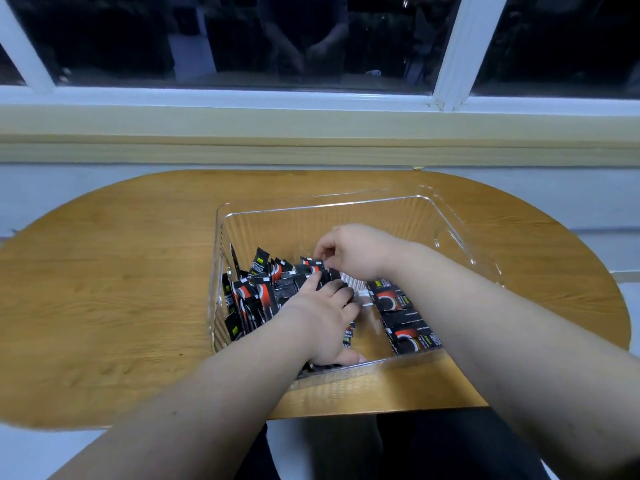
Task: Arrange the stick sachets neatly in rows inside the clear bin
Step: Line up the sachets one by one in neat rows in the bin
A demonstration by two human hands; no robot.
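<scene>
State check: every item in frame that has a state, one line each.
clear bin: upright, no lid on
sachet pile: jumbled, bin's left side, some on end
flat sachets: lying in a row, right side
left hand: fingers straight, pressing the sachet pile
right hand: pinching sachets atop the pile

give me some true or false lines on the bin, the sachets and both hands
1. The bin stands on a wooden table. True.
2. Both hands are outside the bin. False: the left hand and the right hand are inside it.
3. The right hand pinches a sachet. True.
4. Every sachet lies in a neat row. False: the heap on the left is jumbled.
5. The sachets are white. False: they are mostly black with red marks.
</scene>
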